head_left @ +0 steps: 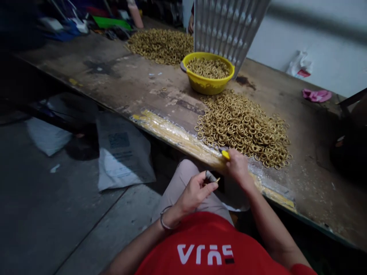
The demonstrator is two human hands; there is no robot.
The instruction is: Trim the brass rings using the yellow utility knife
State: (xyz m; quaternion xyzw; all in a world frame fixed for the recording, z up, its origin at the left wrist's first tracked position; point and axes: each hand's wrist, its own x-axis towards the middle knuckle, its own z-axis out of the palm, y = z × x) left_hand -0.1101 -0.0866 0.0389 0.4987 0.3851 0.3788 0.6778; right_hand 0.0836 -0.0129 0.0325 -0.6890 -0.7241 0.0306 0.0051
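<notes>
My left hand is held over my lap and pinches a small dark grey piece with a brass ring at its tip. At the table's front edge my right hand grips a yellow-handled tool. Just beyond it lies a large pile of brass rings on the worn wooden table. A yellow bowl filled with more rings stands behind the pile. A second heap of rings lies farther back.
A ribbed metal sheet leans behind the bowl. A pink cloth and a white bag are at the far right. White sacks lie on the floor to the left. Clutter fills the far left corner.
</notes>
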